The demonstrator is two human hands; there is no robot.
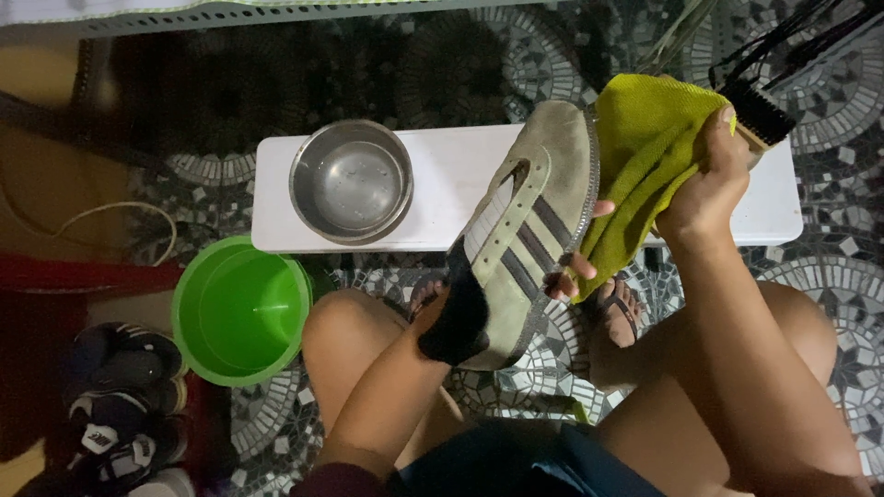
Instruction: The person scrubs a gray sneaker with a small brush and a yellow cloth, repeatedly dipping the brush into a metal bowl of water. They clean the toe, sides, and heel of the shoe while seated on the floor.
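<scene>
Over white bench (pixel 433 175) | L hand (pixel 575 262) grips suede sneaker (pixel 520 235) (striped) | R hand (pixel 709 179) bunches terry cloth (pixel 640 156)

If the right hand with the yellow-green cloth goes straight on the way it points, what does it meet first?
Probably the brush just beyond the right hand and cloth, though depth is unclear.

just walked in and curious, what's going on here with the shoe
A seated person has the left hand inside a pale striped shoe, fingertips showing at its edge, and holds it up over their knees. The right hand presses a yellow-green cloth against the shoe's sole side. A steel bowl and a brush sit on a white bench; a green bucket stands on the tiled floor.
</scene>
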